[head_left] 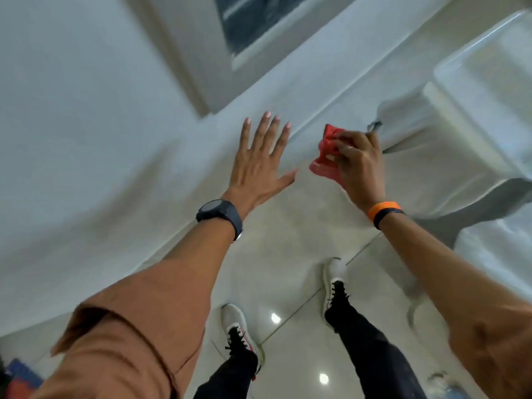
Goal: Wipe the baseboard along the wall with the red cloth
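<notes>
A crumpled red cloth [326, 152] is bunched in my right hand [358, 165], held just above the strip where the white wall meets the floor. The pale baseboard [313, 110] runs diagonally from lower left to upper right along that wall. My left hand [259, 161] is spread flat with fingers apart, close to or against the wall just left of the cloth; contact is hard to tell. The view is blurred by motion.
A white toilet [466, 116] stands at the right, close beside my right hand. Glossy pale floor tiles [288, 254] lie below, with my two feet in white shoes [239, 326]. A framed dark panel [253, 21] is on the wall above.
</notes>
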Available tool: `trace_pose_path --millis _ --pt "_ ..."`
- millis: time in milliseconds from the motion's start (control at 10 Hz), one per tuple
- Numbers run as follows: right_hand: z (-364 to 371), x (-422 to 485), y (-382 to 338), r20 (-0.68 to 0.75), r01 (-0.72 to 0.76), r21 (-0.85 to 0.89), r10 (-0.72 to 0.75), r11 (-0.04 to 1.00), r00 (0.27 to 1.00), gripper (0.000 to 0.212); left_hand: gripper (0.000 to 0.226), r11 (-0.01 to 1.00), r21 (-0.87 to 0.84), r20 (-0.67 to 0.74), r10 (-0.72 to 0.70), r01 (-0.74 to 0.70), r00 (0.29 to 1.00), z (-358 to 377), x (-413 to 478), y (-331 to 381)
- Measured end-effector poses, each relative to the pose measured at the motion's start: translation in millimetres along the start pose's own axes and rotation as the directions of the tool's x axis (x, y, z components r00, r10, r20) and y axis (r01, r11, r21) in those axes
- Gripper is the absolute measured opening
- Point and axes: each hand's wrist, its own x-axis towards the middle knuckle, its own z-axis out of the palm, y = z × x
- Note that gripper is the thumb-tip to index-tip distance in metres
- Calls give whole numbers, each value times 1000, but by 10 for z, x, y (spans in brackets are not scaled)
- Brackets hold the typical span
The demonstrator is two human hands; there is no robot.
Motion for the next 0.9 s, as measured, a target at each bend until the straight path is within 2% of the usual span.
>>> trace_pose_path --millis 100,200,300,400,500,600,700,800,900 --pt "-889 453 333 -89 -30 -5 29 1000 996 45 95 1000 -15 -38 16 -16 999 -508 579 471" --pt "-1614 833 693 -199 -44 33 50 998 979 65 95 996 -65 -62 59 -63 996 -800 1124 947" --pt "-2048 1170 1231 -251 -94 6 92 996 964 54 93 986 -131 -70 93 -102 993 -963 1626 1441" --pt "-2088 1312 1858 -226 -151 -61 134 987 965 34 92 988 -135 8 81 -79 997 -965 2028 1899" --pt "-1855 1254 2357 -127 -171 -141 154 975 980 21 93 985 -161 79 78 -65 994 -813 2284 2264" --pt "-1609 1046 2673 61 -147 -230 165 962 984 20 93 968 -251 107 59 -31 993 -602 2422 2521" --pt "-1461 859 2732 248 -95 -304 175 948 953 30 91 959 -282 148 27 16 989 -480 2468 2682" --pt "-1489 776 2698 386 -75 -335 209 939 899 59 95 957 -290 148 15 29 989 -454 2512 2665" --pt "-1905 498 2625 385 -39 -285 151 958 910 68 97 959 -275 53 -59 72 997 -551 2476 2465"
